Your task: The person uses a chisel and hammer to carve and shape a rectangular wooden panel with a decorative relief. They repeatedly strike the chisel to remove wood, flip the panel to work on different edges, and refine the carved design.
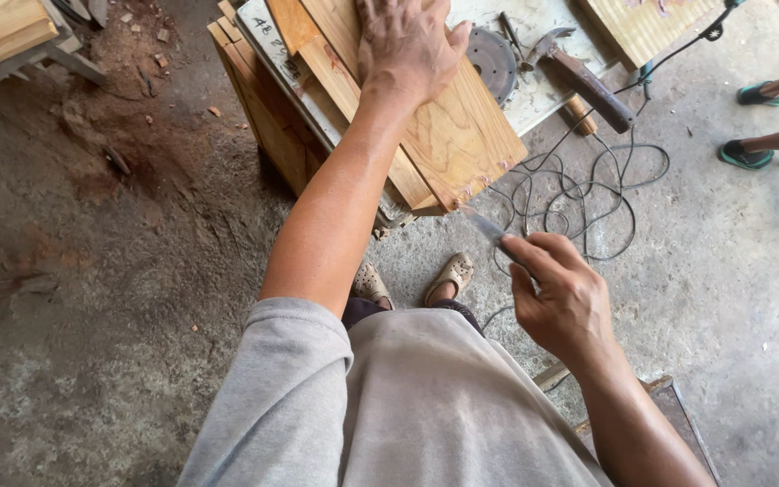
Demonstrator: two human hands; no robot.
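On a cluttered workshop surface (547,90), a stiff, smooth-planed wooden board (462,135) tops a stack of planks, overhanging the near edge. It looks rigid and fairly light, best held flat on its broad face. The left hand (407,45) presses it spread-palmed; the right hand (561,302) is closed around a thin blade (487,227) near the board's chipped corner. A hammer (583,77) and saw disc (492,61) lie beside it.

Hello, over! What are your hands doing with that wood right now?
Left hand flat on the top wooden board. Right hand grips a thin blade at the board's near corner. Tangled cable beyond.
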